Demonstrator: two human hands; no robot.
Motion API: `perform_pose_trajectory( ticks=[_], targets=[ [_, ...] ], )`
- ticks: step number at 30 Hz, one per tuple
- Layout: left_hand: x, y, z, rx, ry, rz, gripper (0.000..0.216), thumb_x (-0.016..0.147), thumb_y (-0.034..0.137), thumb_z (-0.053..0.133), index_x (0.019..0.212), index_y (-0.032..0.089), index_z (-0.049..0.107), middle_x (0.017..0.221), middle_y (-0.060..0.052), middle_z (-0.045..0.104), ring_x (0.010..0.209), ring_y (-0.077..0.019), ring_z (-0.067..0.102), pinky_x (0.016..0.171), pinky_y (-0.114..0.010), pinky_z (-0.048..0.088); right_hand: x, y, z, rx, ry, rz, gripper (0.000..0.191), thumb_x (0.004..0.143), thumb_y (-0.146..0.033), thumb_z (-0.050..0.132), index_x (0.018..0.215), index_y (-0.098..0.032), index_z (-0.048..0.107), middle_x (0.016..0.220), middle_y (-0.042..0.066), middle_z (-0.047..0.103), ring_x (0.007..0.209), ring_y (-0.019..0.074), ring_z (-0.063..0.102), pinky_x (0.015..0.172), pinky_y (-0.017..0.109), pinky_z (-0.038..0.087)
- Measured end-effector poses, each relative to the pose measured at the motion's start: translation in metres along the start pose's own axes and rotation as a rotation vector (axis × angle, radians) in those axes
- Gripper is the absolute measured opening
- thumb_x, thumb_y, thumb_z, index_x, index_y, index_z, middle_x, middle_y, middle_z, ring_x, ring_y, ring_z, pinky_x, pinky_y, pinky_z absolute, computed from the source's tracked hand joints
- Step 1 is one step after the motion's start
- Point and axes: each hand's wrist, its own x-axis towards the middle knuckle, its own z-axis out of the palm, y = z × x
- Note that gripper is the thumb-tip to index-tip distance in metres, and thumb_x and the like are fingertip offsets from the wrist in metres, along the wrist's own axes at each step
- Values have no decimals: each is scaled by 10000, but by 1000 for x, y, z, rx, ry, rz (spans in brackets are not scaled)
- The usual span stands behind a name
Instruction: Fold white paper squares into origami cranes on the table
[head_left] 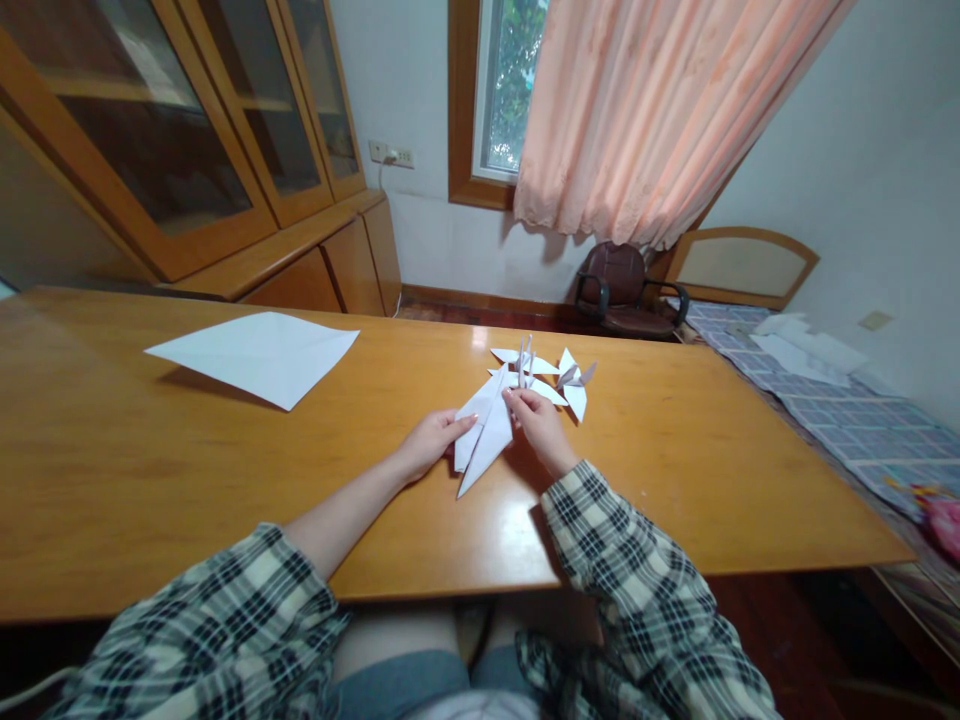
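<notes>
A folded piece of white paper (pixel 487 430) is held between my two hands above the table, one narrow point toward me. My left hand (pixel 436 442) grips its left edge, thumb on top and the fingers mostly hidden beneath. On the upper right edge, my right hand (pixel 538 425) pinches the paper between thumb and fingers. Just beyond lie several folded paper cranes; one crane (pixel 574 384) sits at the right, and others (pixel 544 364) are partly covered by the held paper and my right hand.
A white paper sheet (pixel 262 355) lies at the left on the wooden table (pixel 225 500). Past the far edge are a brown armchair (pixel 619 285) and a window with a pink curtain (pixel 622 110). Glass-door cabinets (pixel 247 120) stand left; a bed (pixel 847 400) stands right.
</notes>
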Motion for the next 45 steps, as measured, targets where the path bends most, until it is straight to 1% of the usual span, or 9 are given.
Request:
perform_pose_trajectory(
  ticks=[8, 13, 17, 26, 30, 34, 37, 40, 45],
  targets=[
    [3, 1, -4, -12, 112, 97, 493, 660, 595, 719, 744, 124, 600, 556, 1, 593, 433, -107, 522, 391, -198, 395, -2, 0, -1, 35, -133, 11, 331, 774, -514, 629, 744, -186, 601, 606, -28, 518, 535, 111, 465, 526, 250, 374],
    [2, 4, -3, -25, 185, 146, 460, 675, 575, 710, 705, 133, 584, 555, 10, 592, 435, -101, 517, 403, -198, 404, -2, 7, 2, -63, -20, -113, 292, 738, -420, 689, 901, -204, 578, 671, -41, 518, 578, 117, 476, 556, 253, 390],
    [3, 4, -4, 47, 221, 207, 442, 717, 569, 668, 670, 137, 583, 553, 10, 599, 452, -103, 511, 432, -199, 390, -3, 9, 5, -181, -31, -176, 247, 758, -413, 676, 784, -197, 557, 627, -47, 490, 560, 115, 451, 538, 248, 365],
    [-4, 2, 2, 413, 201, 423, 439, 865, 559, 500, 784, 149, 636, 658, -3, 635, 608, -150, 558, 585, -240, 450, -9, 1, 16, -260, 80, -171, 237, 774, -360, 619, 668, -199, 480, 606, -40, 494, 571, 125, 469, 556, 249, 373],
    [-5, 3, 7, 354, 162, 473, 566, 926, 599, 332, 946, 142, 665, 883, -62, 703, 833, -199, 624, 820, -305, 493, -10, 1, 17, -199, 86, -188, 205, 793, -362, 594, 712, -190, 518, 669, -19, 550, 612, 135, 508, 582, 258, 404],
    [-5, 4, 10, 326, 150, 493, 522, 888, 598, 441, 1072, 148, 630, 1071, -98, 685, 1054, -230, 602, 946, -322, 455, -12, 0, 19, -127, 85, -197, 173, 799, -349, 590, 771, -181, 559, 712, -4, 590, 625, 138, 530, 594, 263, 429],
    [-5, 3, 9, 299, 175, 486, 469, 854, 574, 527, 1100, 176, 552, 961, -60, 681, 883, -186, 640, 776, -276, 508, -13, -2, 20, -127, 105, -213, 167, 801, -339, 594, 756, -185, 546, 678, -15, 564, 600, 132, 514, 574, 257, 418],
    [-4, 1, 9, 296, 212, 498, 373, 855, 547, 541, 972, 193, 518, 801, 1, 631, 669, -124, 596, 605, -212, 477, -13, 0, 23, -123, 109, -230, 148, 805, -321, 593, 767, -192, 531, 699, -13, 565, 609, 132, 522, 580, 260, 429],
    [-5, 5, 12, 301, 153, 553, 310, 849, 491, 569, 877, 184, 532, 1092, -82, 646, 981, -186, 622, 745, -257, 518, -13, 7, 26, 47, 108, -251, 285, 801, -283, 604, 1041, -230, 459, 826, -1, 623, 705, 152, 609, 642, 283, 499]
  ],
)
